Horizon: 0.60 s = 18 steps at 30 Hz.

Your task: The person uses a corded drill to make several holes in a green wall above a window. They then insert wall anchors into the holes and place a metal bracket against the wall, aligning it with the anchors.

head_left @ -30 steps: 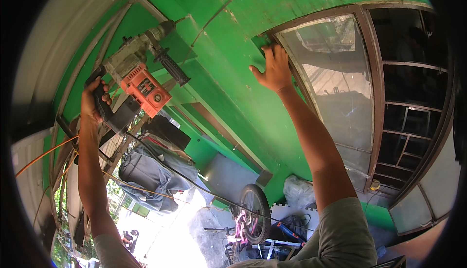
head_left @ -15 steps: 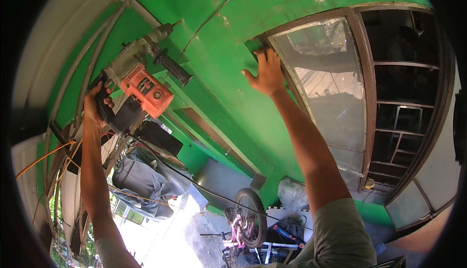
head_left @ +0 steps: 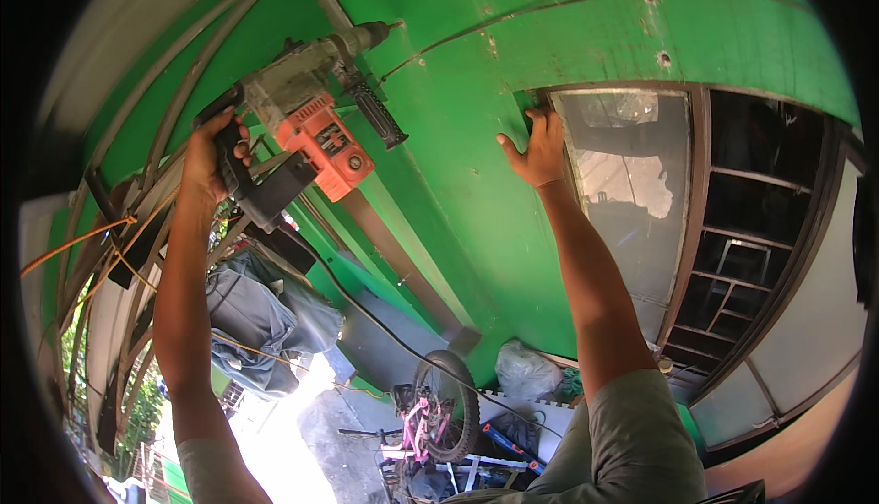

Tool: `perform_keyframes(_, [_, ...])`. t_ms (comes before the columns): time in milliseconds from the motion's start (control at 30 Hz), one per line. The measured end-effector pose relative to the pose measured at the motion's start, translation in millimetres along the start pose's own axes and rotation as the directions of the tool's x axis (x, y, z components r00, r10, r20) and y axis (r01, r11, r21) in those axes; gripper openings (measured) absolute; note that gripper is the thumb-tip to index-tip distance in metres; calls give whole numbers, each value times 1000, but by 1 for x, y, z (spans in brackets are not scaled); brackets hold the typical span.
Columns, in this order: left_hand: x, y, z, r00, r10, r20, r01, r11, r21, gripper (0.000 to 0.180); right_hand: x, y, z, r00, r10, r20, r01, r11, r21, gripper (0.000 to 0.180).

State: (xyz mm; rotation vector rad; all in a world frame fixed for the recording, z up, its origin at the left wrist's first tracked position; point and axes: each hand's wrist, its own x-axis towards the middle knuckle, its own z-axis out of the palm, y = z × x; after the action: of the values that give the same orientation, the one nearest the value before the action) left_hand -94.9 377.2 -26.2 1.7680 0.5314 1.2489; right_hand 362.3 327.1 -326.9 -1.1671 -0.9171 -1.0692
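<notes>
Orange drill is up high in front of me, on the left side of what my head camera sees. My left hand has its fingers wrapped tight around the black back handle. The drill's thin bit points up and to the right, near the green wall, but I cannot tell if they touch. Another black handle, the side handle, pokes down to the right from the front of the drill. A long dark cord hangs from the bottom of the drill and bends down to the right, past the bike. My right hand is up at the top left corner of the window, with its fingers bent at the edge of the brown frame and its thumb stuck out wide to the left. Little holes and a dark line show on the wall above the window. Way down low I can see a pink bike with a fat black wheel, and a clear plastic bag beside the wall. Gray cloth hangs under the drill, and an orange rope stretches out left of my arm.
</notes>
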Motion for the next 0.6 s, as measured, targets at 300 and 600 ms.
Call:
perform_keyframes(300, [-13,6,7,999,-50,13,51,996,-75,22,38,-138,48,936,75,344,-285,737,613,72])
perform_keyframes(600, [-39,27,11,995,-95,7,95,994,-56,26,96,-210,83,528,345,776,-736,642,216,36])
